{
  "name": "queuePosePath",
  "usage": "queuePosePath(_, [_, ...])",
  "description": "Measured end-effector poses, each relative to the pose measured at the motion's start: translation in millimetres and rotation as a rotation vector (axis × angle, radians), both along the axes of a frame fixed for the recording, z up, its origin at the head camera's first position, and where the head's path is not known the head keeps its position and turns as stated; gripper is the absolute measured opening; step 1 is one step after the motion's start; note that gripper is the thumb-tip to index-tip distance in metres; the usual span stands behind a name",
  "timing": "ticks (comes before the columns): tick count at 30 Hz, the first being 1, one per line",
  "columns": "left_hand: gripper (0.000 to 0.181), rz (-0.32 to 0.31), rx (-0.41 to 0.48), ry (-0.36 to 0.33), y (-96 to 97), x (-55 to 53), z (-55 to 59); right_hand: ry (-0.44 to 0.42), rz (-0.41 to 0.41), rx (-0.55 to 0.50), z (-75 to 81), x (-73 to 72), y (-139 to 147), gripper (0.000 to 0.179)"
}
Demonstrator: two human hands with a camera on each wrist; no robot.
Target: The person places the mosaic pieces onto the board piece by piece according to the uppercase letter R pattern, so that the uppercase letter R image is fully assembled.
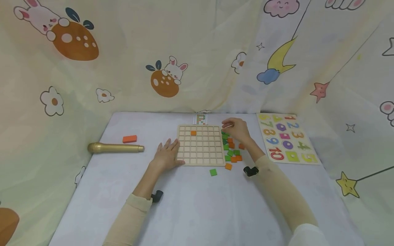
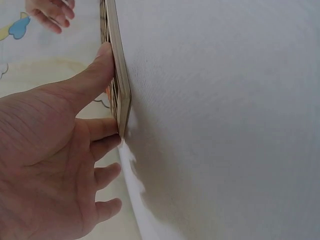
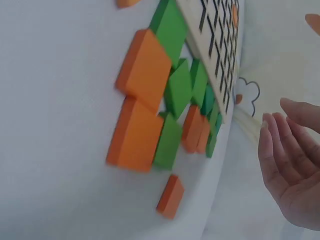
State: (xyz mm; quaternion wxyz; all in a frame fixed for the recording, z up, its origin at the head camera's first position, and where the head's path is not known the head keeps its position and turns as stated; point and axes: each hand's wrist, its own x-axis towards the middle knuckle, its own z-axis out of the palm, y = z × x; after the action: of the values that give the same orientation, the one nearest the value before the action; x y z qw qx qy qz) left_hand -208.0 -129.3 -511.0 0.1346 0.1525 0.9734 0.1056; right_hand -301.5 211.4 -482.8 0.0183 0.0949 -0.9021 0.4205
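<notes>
A wooden grid board (image 1: 201,147) lies flat on the white table, with one orange tile (image 1: 193,133) in a cell of its upper left part. My left hand (image 1: 166,156) rests at the board's lower left corner, fingers spread along the side and thumb on the near edge. In the left wrist view, the thumb and index finger touch the wooden rim (image 2: 125,95). Over the board's far right corner hovers my right hand (image 1: 236,130), loosely bent; no held thing shows in the right wrist view. Below it, green tiles (image 3: 167,37) and orange tiles (image 3: 145,70) lie scattered.
A small patterned card (image 1: 201,119) lies behind the board. A number-and-shape board (image 1: 284,136) lies at the right. To the left are a gold microphone-shaped stick (image 1: 117,148) and a red-orange block (image 1: 129,139). One green tile (image 1: 213,172) lies in front of the grid.
</notes>
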Motion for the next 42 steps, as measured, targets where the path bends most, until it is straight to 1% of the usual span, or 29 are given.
queuePosePath(3, [0.100, 0.002, -0.003, -0.004, -0.5, 0.3, 0.5, -0.009, -0.017, 0.021, -5.2, -1.9, 8, 0.032])
queuePosePath(7, [0.099, -0.004, -0.012, -0.003, -0.8, 0.8, 1.2, -0.027, -0.047, 0.080, -14.7, -6.8, 17, 0.030])
queuePosePath(12, [0.098, -0.007, -0.015, -0.006, -0.8, -0.3, -2.0, -0.080, -0.077, 0.161, -25.6, -12.1, 24, 0.030])
queuePosePath(17, [0.099, -0.010, -0.018, -0.012, -1.1, -0.6, -4.5, -0.126, -0.091, 0.189, -34.6, -14.3, 29, 0.035])
queuePosePath(23, [0.099, -0.012, -0.029, -0.002, -0.2, 1.2, -2.9, -0.105, -0.105, 0.206, -39.7, -15.9, 30, 0.036])
queuePosePath(26, [0.100, -0.017, -0.040, 0.008, -0.4, 0.9, -3.4, -0.096, -0.122, 0.200, -37.5, -16.4, 29, 0.036])
queuePosePath(29, [0.100, -0.019, -0.038, 0.012, -0.9, 0.3, -3.6, -0.085, -0.128, 0.163, -35.2, -17.2, 28, 0.033])
queuePosePath(36, [0.102, -0.021, -0.037, 0.006, -1.4, 0.3, -1.8, 0.007, -0.112, 0.089, -30.8, -20.9, 23, 0.030])
queuePosePath(39, [0.102, -0.013, -0.028, 0.000, -1.2, 0.3, -2.2, -0.001, -0.099, 0.052, -27.0, -21.7, 17, 0.030])
queuePosePath(42, [0.100, -0.008, -0.016, 0.006, -1.5, -0.9, -5.1, -0.022, -0.077, 0.016, -23.0, -21.8, 10, 0.032])
